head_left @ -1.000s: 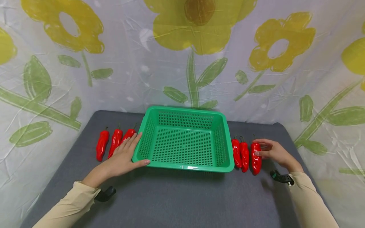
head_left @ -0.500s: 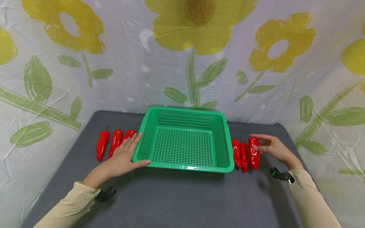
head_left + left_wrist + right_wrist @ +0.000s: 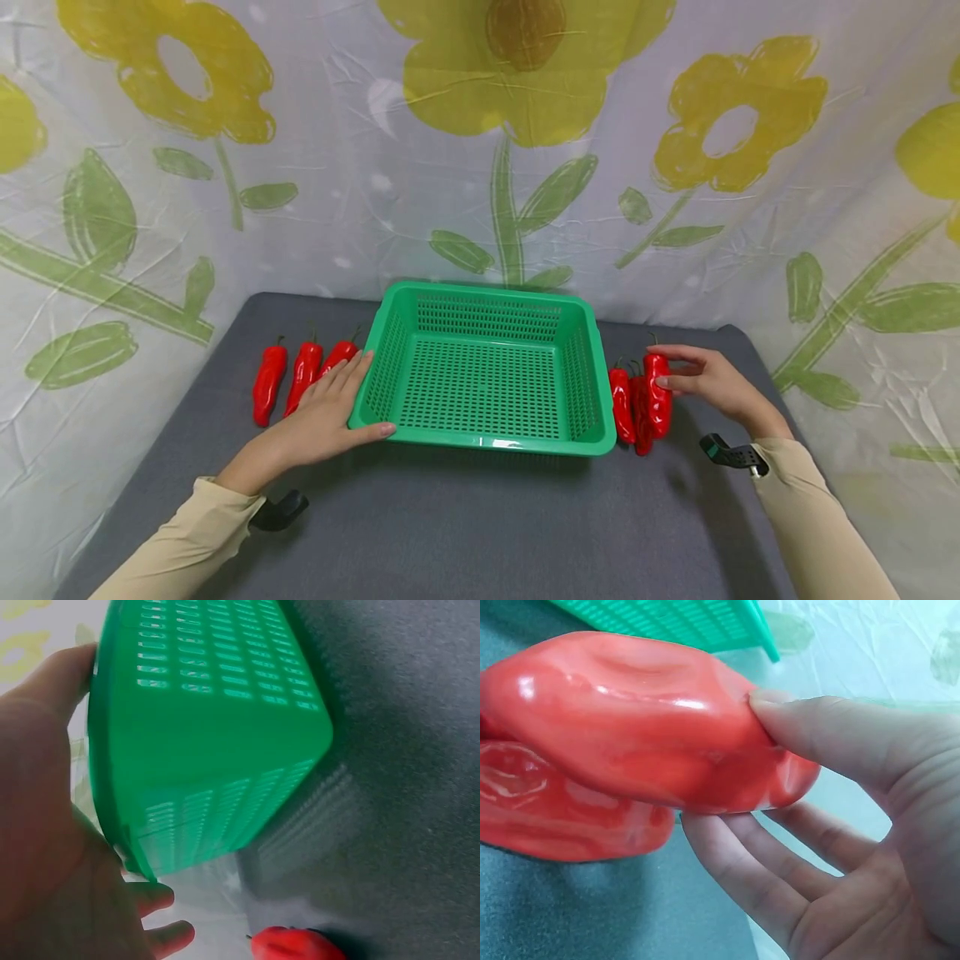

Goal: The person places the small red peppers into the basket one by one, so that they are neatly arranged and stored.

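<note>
My right hand (image 3: 716, 383) pinches a long glossy red pepper (image 3: 658, 396) near its stem end, thumb on one side and fingers on the other. In the right wrist view that pepper (image 3: 637, 720) is held over another red pepper (image 3: 562, 802), overlapping it. Two red peppers, one beside the basket (image 3: 621, 404) and one partly covered (image 3: 641, 437), lie right of the green plastic basket (image 3: 495, 442). My left hand (image 3: 318, 421) rests on the basket's left front corner with straight fingers, the thumb along the front rim. Inside, the basket's perforated floor shows bare.
Left of the basket lie three more red peppers: an outer one (image 3: 269, 383), a middle one (image 3: 304, 375) and one partly hidden by my left hand (image 3: 339, 353). A grey cloth-covered table (image 3: 480, 533) carries everything. Behind it hangs a flower-print curtain (image 3: 337, 167).
My right hand has lifted the outermost right pepper and carried it left, so it now overlaps the pepper beside it. The left hand and the basket have stayed put.
</note>
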### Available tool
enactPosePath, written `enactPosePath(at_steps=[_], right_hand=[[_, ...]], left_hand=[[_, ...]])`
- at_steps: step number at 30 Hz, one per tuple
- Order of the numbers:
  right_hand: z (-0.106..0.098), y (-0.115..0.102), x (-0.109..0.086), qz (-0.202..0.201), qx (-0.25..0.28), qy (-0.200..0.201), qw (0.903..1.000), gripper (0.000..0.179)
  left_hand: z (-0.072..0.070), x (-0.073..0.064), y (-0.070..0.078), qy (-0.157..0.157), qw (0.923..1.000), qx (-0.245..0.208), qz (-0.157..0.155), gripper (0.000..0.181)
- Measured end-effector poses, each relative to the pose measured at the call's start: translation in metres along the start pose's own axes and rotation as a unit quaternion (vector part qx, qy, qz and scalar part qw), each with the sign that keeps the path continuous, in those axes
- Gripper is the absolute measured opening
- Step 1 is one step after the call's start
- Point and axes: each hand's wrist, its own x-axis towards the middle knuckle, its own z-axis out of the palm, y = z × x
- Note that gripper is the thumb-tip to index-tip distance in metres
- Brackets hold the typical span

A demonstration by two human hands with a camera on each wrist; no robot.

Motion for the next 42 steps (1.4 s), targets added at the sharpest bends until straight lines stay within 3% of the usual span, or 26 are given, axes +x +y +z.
enactPosePath(at_steps=[19, 42], right_hand=[[0.002, -0.023, 0.012, -0.009, 0.047, -0.011, 0.9988, 0.060], [0.006, -0.059, 0.023, -0.001, 0.021, -0.009, 0.9997, 0.056]], left_hand=[[0.001, 0.001, 0.005, -0.005, 0.9999, -0.002, -0.010, 0.116], [-0.002, 0.001, 0.007, -0.011, 0.9997, -0.013, -0.017, 0.117]])
